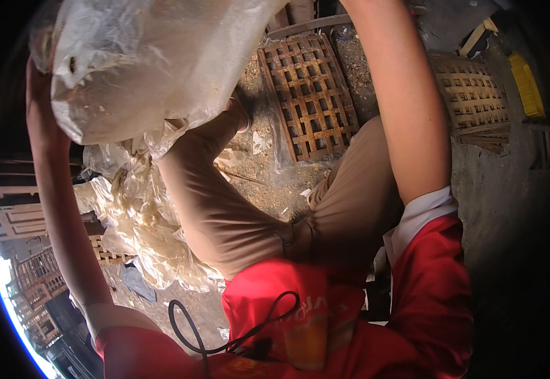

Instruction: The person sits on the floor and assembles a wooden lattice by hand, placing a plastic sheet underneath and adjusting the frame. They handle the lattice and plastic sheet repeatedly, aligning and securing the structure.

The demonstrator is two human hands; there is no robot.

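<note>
A large, cloudy clear plastic bag hangs raised in front of me, filling the upper left of the view. My left hand is closed on its left side, with the fingers mostly hidden behind the film. My right forearm reaches up past the top edge, so my right hand lies out of sight. Beneath the bag, beside my left leg, is a heap of crumpled clear plastic film. The bag's lower edge hangs over my left knee and the top of this heap.
A woven slatted panel lies on the littered ground between my feet. Farther right are another woven panel and a yellow plastic object. A dark cloth lies by the heap. A black cord loops before my red shirt.
</note>
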